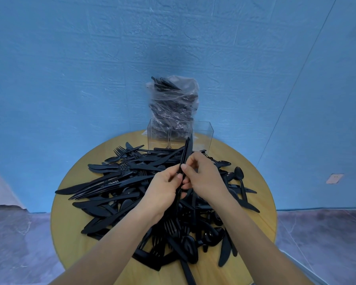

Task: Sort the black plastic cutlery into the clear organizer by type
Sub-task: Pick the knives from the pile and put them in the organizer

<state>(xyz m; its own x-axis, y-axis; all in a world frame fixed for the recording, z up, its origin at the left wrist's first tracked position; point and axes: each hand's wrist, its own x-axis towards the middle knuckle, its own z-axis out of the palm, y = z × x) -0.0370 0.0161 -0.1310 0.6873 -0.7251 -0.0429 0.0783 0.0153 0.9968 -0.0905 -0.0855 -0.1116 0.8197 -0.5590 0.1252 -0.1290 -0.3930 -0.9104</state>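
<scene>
We see 2 hands over 1 round wooden tabletop (70, 223). The left hand (162, 190) and the right hand (203, 175) meet above the middle of the tabletop, and both grips close on the same thin bundle of black knives (185, 153). The left grip curls round the lower part of the bundle, and the right grip pinches it just above, thumb against fingers. We cannot tell how many pieces the bundle holds; they lie flat against each other. Its long axis runs nearly upright and leans slightly toward the far edge, with the upper ends pointing at the clear organizer (180, 134).

We count 1 organizer, standing at the far edge of the tabletop. At least 2 compartments show through its clear walls; we cannot tell what lies inside them. Behind it stands 1 clear plastic bag (173, 99) packed with more black cutlery, leaning on the blue wall (70, 68).

The loose pile of cutlery (121, 182) covers most of the tabletop, too tangled to count: knives mostly toward the left edge with their long axes running left to right, forks near the front edge, spoons toward the right edge.
</scene>
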